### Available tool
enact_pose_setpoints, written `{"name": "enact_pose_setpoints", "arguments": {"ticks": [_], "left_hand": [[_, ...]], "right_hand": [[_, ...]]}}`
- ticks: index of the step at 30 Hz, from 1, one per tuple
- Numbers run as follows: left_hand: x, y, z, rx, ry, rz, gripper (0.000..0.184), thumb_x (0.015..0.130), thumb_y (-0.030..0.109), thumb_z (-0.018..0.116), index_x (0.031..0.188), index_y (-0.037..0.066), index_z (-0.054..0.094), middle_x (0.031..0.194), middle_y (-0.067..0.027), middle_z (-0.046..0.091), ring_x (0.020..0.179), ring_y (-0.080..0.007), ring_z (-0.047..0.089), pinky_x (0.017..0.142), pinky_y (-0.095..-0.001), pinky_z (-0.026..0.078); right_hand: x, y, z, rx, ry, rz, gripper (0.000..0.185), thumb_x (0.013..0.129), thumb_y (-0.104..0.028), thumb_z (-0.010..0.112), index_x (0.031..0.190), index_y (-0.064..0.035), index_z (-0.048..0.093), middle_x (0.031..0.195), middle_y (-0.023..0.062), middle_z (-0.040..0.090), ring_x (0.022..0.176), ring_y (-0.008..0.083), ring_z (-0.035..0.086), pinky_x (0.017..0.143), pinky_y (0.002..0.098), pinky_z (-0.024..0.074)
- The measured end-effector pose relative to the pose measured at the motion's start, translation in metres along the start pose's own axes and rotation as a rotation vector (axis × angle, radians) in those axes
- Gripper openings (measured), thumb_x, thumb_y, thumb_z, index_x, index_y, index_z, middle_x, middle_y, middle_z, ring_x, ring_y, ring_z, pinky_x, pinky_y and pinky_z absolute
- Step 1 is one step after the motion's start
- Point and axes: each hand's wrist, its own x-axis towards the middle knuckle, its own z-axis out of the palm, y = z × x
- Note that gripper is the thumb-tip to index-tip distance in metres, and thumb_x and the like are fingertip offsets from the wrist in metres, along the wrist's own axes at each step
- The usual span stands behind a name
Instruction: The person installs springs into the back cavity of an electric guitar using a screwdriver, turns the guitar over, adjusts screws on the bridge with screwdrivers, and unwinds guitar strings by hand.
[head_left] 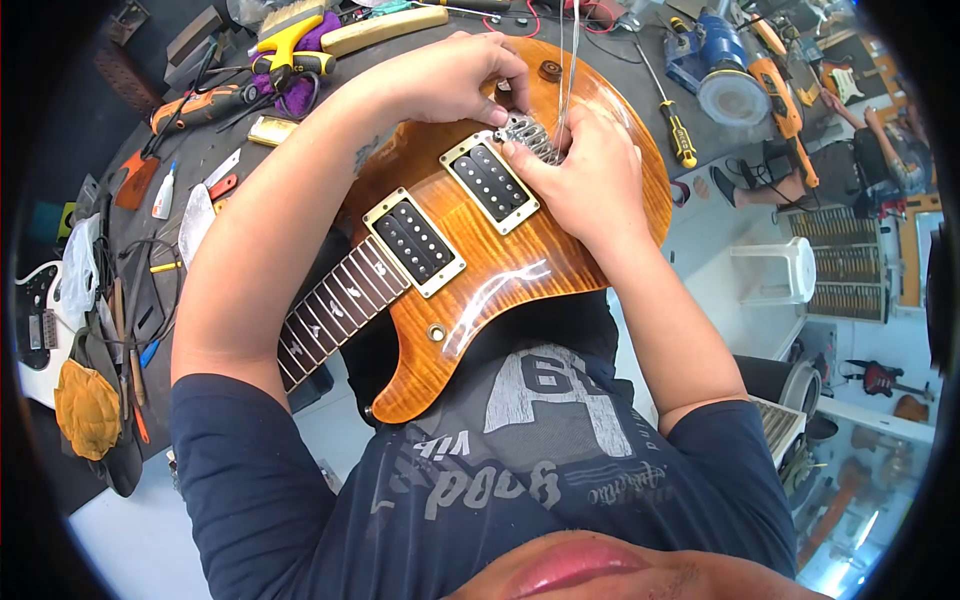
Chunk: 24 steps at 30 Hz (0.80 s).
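An amber flame-top electric guitar (500, 270) lies across my lap and the bench edge, its neck (335, 310) pointing lower left. Two black pickups (415, 240) in cream rings sit on the body. My left hand (465, 80) arches over the upper part of the body, thumb and fingers closed at the left end of the metal bridge (530, 137). At the bridge's right end is my right hand (590, 165), its thumb pressed on the metal and its fingers curled behind. Loose strings (570, 60) rise from the bridge between both hands.
The dark bench (620, 85) holds a yellow brush (285, 40), a yellow-black screwdriver (680, 135), a blue grinder (720, 60), a glue bottle (164, 192) and a white guitar (45, 320). A white stool (785, 270) stands right; another person (890, 150) sits beyond.
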Motion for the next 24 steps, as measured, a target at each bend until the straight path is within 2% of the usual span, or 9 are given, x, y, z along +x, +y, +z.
{"name": "enact_pose_setpoints", "arguments": {"ticks": [7, 8, 10, 13, 15, 16, 19, 20, 24], "left_hand": [[0.008, -0.001, 0.0, -0.026, -0.049, -0.03, 0.025, 0.083, 0.004, 0.083, 0.106, 0.008, 0.073, 0.111, -0.0082, 0.061, 0.107, -0.0286, 0.063, 0.097, -0.0439, 0.051], [0.01, -0.002, -0.003, 0.018, -0.064, -0.01, 0.028, 0.084, 0.01, 0.087, 0.11, 0.014, 0.077, 0.116, -0.009, 0.067, 0.112, -0.0302, 0.07, 0.098, -0.0435, 0.056], [0.013, 0.005, -0.005, 0.056, -0.099, -0.054, 0.029, 0.084, 0.009, 0.086, 0.111, 0.014, 0.076, 0.117, -0.0089, 0.067, 0.111, -0.0302, 0.07, 0.098, -0.0435, 0.056], [0.007, 0.011, -0.003, 0.086, -0.113, -0.09, 0.029, 0.086, 0.007, 0.083, 0.112, 0.015, 0.074, 0.119, -0.0085, 0.062, 0.112, -0.0296, 0.065, 0.1, -0.0443, 0.053], [0.005, 0.016, -0.004, 0.104, -0.11, -0.093, 0.028, 0.088, 0.005, 0.08, 0.113, 0.015, 0.072, 0.121, -0.0081, 0.057, 0.113, -0.029, 0.059, 0.102, -0.0452, 0.049], [0.004, 0.017, -0.009, 0.037, -0.172, -0.121, 0.028, 0.09, 0.007, 0.079, 0.117, 0.016, 0.075, 0.129, -0.0077, 0.057, 0.122, -0.028, 0.057, 0.109, -0.0431, 0.047], [0.003, 0.003, -0.01, -0.195, -0.156, -0.024, 0.029, 0.09, 0.009, 0.078, 0.119, 0.015, 0.078, 0.134, -0.007, 0.058, 0.126, -0.0263, 0.057, 0.114, -0.0401, 0.044], [0.008, -0.001, -0.006, -0.137, -0.168, -0.054, 0.028, 0.091, 0.01, 0.078, 0.119, 0.014, 0.08, 0.138, -0.0067, 0.059, 0.13, -0.0249, 0.056, 0.117, -0.0384, 0.043], [0.008, 0.001, -0.007, -0.072, -0.164, -0.03, 0.023, 0.092, 0.013, 0.077, 0.115, 0.013, 0.077, 0.128, -0.0082, 0.059, 0.122, -0.027, 0.058, 0.112, -0.0406, 0.045]], "right_hand": [[0.0, 0.003, 0.0, 0.095, 0.0, 0.001, 0.052, 0.081, -0.049, 0.086, 0.084, -0.0018, 0.063, 0.087, 0.0175, 0.069, 0.087, 0.0376, 0.067, 0.084, 0.0524, 0.0486], [-0.001, 0.003, 0.002, 0.09, 0.003, 0.008, 0.052, 0.08, -0.048, 0.086, 0.084, -0.0018, 0.063, 0.087, 0.0174, 0.069, 0.087, 0.0371, 0.067, 0.083, 0.0523, 0.0484], [0.001, 0.003, 0.004, 0.084, 0.016, 0.009, 0.052, 0.079, -0.047, 0.087, 0.084, -0.0019, 0.062, 0.088, 0.0171, 0.07, 0.086, 0.0363, 0.067, 0.081, 0.0521, 0.0482], [0.003, 0.004, 0.007, 0.063, 0.073, -0.027, 0.06, 0.077, -0.052, 0.092, 0.074, -0.0042, 0.054, 0.073, 0.015, 0.065, 0.07, 0.0331, 0.062, 0.068, 0.0487, 0.0484], [0.003, 0.002, 0.005, 0.117, 0.039, 0.003, 0.061, 0.076, -0.053, 0.092, 0.075, -0.0041, 0.055, 0.075, 0.0154, 0.067, 0.072, 0.0334, 0.064, 0.07, 0.049, 0.049], [0.002, 0.002, 0.003, 0.143, 0.023, 0.022, 0.061, 0.076, -0.053, 0.092, 0.076, -0.004, 0.056, 0.077, 0.0156, 0.067, 0.073, 0.0335, 0.064, 0.071, 0.0492, 0.0493], [-0.001, 0.007, 0.01, 0.116, 0.116, -0.024, 0.06, 0.076, -0.054, 0.092, 0.077, -0.0043, 0.057, 0.081, 0.0159, 0.069, 0.079, 0.0344, 0.066, 0.074, 0.0495, 0.0499], [-0.001, 0.007, 0.01, 0.094, 0.116, -0.026, 0.06, 0.077, -0.054, 0.091, 0.079, -0.0044, 0.059, 0.085, 0.0163, 0.069, 0.085, 0.0352, 0.066, 0.076, 0.0494, 0.0501], [-0.004, 0.012, 0.014, 0.062, 0.156, -0.061, 0.06, 0.077, -0.056, 0.091, 0.081, -0.0047, 0.059, 0.085, 0.0167, 0.069, 0.088, 0.0359, 0.066, 0.078, 0.0494, 0.0498]]}}
